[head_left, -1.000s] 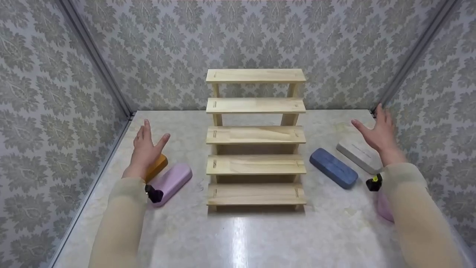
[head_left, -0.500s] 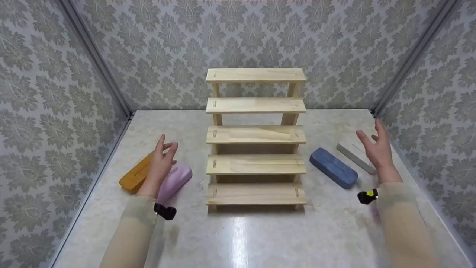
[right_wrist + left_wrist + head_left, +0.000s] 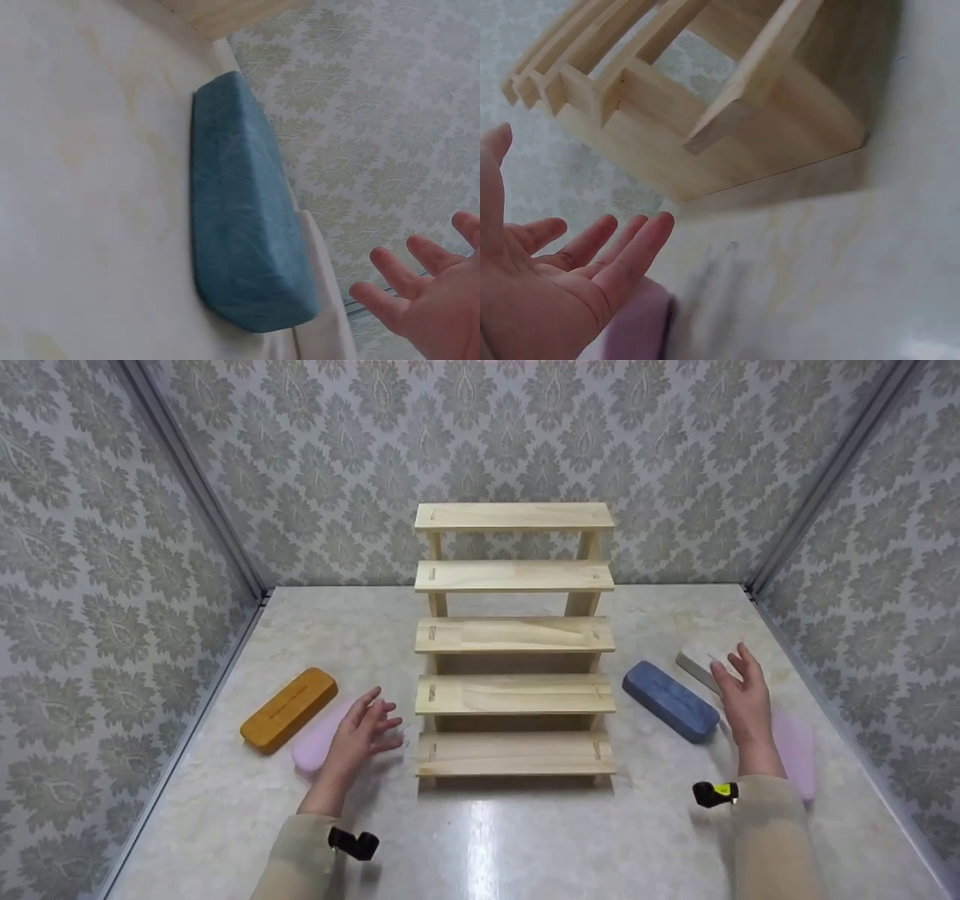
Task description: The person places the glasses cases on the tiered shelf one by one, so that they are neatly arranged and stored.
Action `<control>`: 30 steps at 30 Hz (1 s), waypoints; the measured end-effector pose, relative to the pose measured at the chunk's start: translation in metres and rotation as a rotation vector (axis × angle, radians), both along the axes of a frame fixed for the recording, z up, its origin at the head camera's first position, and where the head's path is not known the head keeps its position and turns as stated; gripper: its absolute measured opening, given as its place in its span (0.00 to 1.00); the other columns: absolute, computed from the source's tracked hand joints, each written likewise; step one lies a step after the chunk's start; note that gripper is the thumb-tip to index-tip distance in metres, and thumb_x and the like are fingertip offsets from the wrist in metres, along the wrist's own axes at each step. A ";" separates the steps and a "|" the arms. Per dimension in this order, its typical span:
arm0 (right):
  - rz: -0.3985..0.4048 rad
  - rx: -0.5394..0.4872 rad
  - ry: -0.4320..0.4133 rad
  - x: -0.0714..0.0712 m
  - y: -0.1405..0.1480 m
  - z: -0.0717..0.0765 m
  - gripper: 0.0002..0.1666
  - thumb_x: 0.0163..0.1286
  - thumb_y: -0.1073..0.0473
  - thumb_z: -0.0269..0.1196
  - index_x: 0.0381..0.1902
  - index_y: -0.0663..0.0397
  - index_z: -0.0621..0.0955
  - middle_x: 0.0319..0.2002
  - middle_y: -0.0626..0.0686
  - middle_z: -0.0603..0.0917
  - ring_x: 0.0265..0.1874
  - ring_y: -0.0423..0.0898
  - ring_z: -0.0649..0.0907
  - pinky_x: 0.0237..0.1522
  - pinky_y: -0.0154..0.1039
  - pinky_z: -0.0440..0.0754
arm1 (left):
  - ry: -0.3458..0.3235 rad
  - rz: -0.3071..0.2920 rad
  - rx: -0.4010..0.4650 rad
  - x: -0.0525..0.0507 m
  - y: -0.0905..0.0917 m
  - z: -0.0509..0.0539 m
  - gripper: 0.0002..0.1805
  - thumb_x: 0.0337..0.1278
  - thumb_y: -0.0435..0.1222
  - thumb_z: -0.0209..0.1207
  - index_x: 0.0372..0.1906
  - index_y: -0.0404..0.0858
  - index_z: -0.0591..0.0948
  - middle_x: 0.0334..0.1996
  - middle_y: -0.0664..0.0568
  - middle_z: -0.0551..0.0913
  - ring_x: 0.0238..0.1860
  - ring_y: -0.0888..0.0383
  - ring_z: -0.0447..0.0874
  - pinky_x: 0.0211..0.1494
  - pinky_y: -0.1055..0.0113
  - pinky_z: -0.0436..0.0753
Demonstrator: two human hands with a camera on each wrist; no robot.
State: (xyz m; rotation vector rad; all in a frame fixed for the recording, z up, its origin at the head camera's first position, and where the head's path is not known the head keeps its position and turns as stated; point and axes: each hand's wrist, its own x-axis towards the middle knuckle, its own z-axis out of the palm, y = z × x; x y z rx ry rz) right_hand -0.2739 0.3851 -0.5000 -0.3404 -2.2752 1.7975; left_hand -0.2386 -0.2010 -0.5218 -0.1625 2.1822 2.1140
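Note:
My left hand (image 3: pixel 356 742) hovers with spread, relaxed fingers and covers part of a lilac glasses case (image 3: pixel 315 744); it holds nothing. An orange glasses case (image 3: pixel 289 710) lies just left of that one. In the left wrist view, the palm of the left hand (image 3: pixel 555 300) faces the side of the wooden stand. On the other side, my right hand (image 3: pixel 748 712) is loose, its fingers bent slightly and gripping nothing. It partly hides a white glasses case (image 3: pixel 697 673). A blue glasses case (image 3: pixel 670 701) lies to its left, and a second lilac case (image 3: pixel 795 754) to its right.
Between the hands stands a stepped wooden rack (image 3: pixel 515 636) with several narrow shelves. The pale marbled tabletop (image 3: pixel 525 840) runs back to a patterned wall (image 3: pixel 510 435), with side walls left and right. Small black cameras (image 3: pixel 354 844) sit on both wrists.
Both hands have come back toward the near edge and inward. The left hand has uncovered the orange case, and the right hand has uncovered the second lilac case. The cases have stayed put.

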 end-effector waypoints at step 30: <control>-0.050 0.082 -0.070 0.031 -0.007 -0.064 0.58 0.67 0.57 0.72 0.84 0.50 0.50 0.78 0.67 0.63 0.78 0.63 0.63 0.78 0.55 0.64 | -0.040 -0.146 0.309 0.027 0.020 -0.054 0.38 0.67 0.28 0.61 0.79 0.35 0.60 0.60 0.46 0.79 0.55 0.58 0.83 0.54 0.63 0.86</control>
